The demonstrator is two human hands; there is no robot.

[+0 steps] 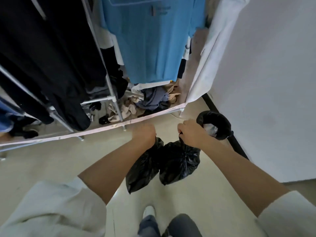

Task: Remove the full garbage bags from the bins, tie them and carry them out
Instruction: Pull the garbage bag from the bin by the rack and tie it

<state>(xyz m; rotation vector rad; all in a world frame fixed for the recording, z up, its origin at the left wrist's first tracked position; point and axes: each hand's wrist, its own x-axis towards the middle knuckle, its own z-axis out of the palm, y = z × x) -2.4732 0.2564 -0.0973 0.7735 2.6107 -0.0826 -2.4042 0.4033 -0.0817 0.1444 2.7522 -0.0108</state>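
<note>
Two black garbage bags hang above the floor in front of me. My left hand (144,134) is closed on the neck of the left bag (142,170). My right hand (191,132) grips the gathered top of the right bag (179,161), which looks fuller. Just behind my right hand stands a small bin (215,120) against the wall, lined with a black bag rolled over its rim, with crumpled pale rubbish inside.
An open fabric wardrobe on a metal frame (112,93) fills the left and centre, holding dark clothes and a blue shirt (150,40), with loose clothing heaped on its floor. A white wall (273,82) with black skirting is on the right. My feet show below.
</note>
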